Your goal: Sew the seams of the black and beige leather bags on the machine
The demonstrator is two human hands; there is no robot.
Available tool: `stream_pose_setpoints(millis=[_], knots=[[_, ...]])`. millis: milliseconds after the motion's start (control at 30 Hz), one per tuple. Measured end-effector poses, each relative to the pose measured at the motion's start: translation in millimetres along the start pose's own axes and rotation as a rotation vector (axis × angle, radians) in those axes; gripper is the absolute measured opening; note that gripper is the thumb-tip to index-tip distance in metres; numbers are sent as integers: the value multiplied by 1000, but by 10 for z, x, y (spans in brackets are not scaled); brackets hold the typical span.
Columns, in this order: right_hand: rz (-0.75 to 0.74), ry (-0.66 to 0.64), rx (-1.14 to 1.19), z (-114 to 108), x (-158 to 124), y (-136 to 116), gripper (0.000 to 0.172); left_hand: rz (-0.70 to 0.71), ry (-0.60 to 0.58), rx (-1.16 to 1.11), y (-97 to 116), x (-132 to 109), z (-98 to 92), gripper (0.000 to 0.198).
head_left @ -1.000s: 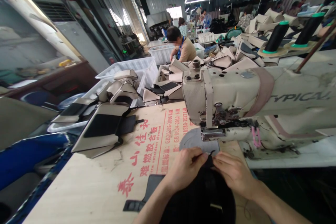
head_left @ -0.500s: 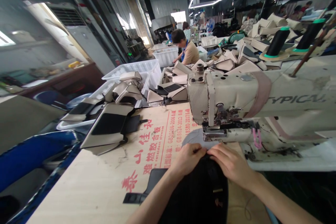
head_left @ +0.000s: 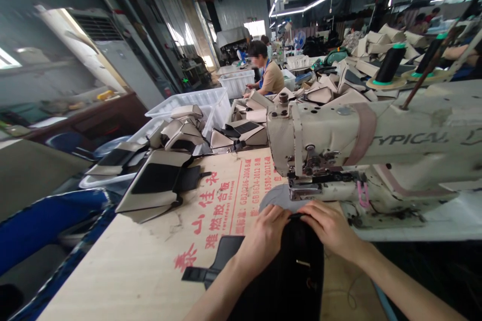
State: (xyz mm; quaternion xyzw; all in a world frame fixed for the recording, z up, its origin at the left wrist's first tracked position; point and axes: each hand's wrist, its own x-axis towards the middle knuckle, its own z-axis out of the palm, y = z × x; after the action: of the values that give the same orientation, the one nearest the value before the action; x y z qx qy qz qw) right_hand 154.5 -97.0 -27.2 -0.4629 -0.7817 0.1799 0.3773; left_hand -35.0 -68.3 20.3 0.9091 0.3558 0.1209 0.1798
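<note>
A black bag (head_left: 286, 286) lies below my hands, with a small metal fitting on its right part. My left hand (head_left: 268, 228) is closed on its upper edge, fingers bent over the rim. Close beside it, my right hand (head_left: 327, 223) pinches the same edge. A grey flat panel (head_left: 276, 197) shows just beyond the fingers; whether it is joined to the bag is hidden. A black flap with a strap tab (head_left: 222, 256) sticks out left of my left forearm. The sewing machine's arm (head_left: 309, 190) is right behind the hands, apart from them.
Beige-and-black bag pieces (head_left: 154, 178) lie on the plywood table (head_left: 124, 266) at left. White bins (head_left: 218, 105) with more pieces stand behind. Black thread cones (head_left: 390, 64) top the sewing machine (head_left: 376, 130). A blue-lined container (head_left: 75, 215) borders the left edge. Another person (head_left: 273, 76) sits farther back.
My left hand has turned so its knuckles face up more, and its fingers have shifted along the rim. The bag has moved slightly left with the hands. The view has shifted a little.
</note>
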Motion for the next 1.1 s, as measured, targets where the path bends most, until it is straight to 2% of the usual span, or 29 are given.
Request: stream_pose_setpoints(millis=[100,267,367,433,500,600,667,767,867,933,1000,1100], knots=[[-4,-80,38,-26,57,17,23,4,-15,-5,-16,72,-33,28],[21,-16,1,48,66,64,23,-50,-15,-132,-141,44,-85,25],[14,5,-6,90,43,62,23,-82,-58,-100,-269,-19,-42,53],[24,-10,27,97,45,54,23,-65,-145,-92,-339,-5,-26,67],[48,-34,78,92,60,51,23,-26,-286,-127,-393,67,-66,67],[92,-40,134,81,81,55,24,6,-469,-183,-470,196,-222,49],[126,-26,164,78,82,52,26,26,-527,-205,-525,228,-319,34],[187,-7,241,63,81,28,29,-8,-517,-278,-596,160,-320,26],[251,8,349,52,96,3,29,-130,-378,-366,-653,65,-188,40],[309,24,439,101,113,-7,31,-177,-289,-364,-700,87,-136,45],[393,77,542,242,134,-20,36,-160,-293,-306,-765,230,-178,46],[550,241,703,606,201,-59,46,-54,-416,-164,-869,646,-372,44]])
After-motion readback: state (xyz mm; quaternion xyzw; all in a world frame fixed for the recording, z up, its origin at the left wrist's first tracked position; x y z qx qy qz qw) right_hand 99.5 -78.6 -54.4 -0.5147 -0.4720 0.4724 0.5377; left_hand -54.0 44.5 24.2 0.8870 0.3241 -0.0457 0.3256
